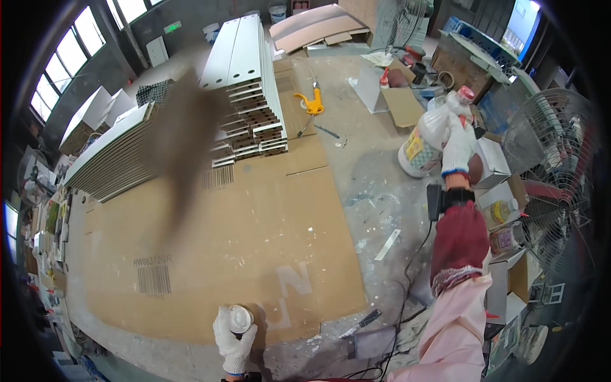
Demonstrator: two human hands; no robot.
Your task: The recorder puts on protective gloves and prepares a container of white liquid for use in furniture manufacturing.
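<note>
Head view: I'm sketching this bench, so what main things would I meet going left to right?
Far-left panel stack → left gloved hand holding a small white cup → yellow trigger tool → white strip → white jug with the right gloved hand at it → wire-caged fan.

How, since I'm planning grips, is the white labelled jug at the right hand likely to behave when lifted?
The white labelled jug probably stays stiff, as its body holds a full, rounded shape. Its bulk suggests weight, though its fill is unclear. Those rounded sides might roll if toppled.
</note>
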